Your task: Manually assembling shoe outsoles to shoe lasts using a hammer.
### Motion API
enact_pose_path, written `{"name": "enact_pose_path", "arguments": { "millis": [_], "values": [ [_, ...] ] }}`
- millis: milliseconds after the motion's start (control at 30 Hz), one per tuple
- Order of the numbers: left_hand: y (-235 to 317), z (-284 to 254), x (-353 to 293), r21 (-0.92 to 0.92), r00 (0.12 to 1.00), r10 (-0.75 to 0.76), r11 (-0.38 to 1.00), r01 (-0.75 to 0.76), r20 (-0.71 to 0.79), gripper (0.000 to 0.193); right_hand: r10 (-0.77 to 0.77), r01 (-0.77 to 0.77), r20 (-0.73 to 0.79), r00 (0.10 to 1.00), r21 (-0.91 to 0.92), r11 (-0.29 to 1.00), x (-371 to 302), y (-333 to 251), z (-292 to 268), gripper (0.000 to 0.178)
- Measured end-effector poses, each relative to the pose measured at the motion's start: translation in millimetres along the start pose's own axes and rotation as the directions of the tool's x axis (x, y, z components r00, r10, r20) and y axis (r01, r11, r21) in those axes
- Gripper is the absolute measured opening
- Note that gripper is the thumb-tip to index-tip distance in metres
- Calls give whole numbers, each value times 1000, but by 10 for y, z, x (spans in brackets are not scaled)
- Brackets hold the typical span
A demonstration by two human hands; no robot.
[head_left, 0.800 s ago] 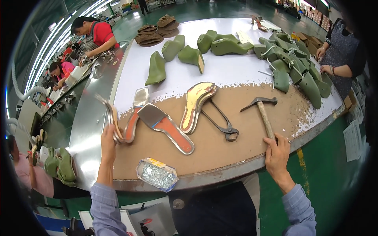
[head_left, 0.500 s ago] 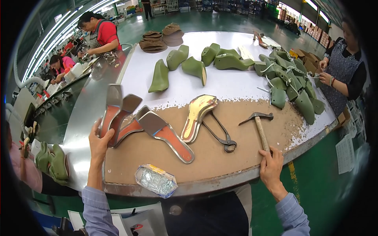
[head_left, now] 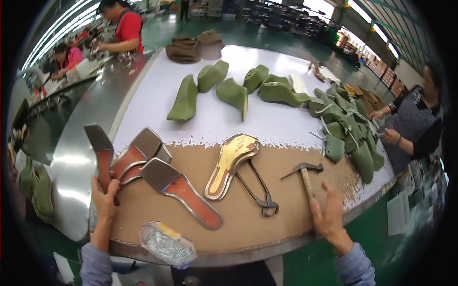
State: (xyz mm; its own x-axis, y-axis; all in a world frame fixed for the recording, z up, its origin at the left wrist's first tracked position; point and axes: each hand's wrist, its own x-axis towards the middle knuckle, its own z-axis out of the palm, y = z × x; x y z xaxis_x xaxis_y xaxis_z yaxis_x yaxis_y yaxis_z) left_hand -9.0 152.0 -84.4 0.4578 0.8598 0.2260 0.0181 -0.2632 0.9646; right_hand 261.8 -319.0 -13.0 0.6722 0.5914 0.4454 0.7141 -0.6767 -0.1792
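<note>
Clasping sole [head_left: 101, 151], left hand [head_left: 103, 199], right hand [head_left: 329, 217] splayed

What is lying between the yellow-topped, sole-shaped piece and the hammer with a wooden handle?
Dark metal pincers, then a bare stretch of brown board before the hammer, as the head view shows.
</note>
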Motion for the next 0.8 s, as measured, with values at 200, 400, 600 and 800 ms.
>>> {"name": "enact_pose_path", "arguments": {
  "millis": [200,400,600,800],
  "values": [
    [221,-222,-62,314,986,159,940,-136,-49,33,-91,76,11,996,450,890,2274,-579,803,76],
    [141,-51,-81,404,995,-52,911,80,-79,33,-34,-214,354,935,637,740,3228,-523,1742,73],
    [565,107,-59,668,999,-40,744,21,13,44,-239,-316,714,658,550,773,3394,-789,1485,50],
    [369,265,21,632,998,-28,775,-9,49,46,-38,-86,333,942,349,933,4774,-1443,2321,56]
  ]
}}
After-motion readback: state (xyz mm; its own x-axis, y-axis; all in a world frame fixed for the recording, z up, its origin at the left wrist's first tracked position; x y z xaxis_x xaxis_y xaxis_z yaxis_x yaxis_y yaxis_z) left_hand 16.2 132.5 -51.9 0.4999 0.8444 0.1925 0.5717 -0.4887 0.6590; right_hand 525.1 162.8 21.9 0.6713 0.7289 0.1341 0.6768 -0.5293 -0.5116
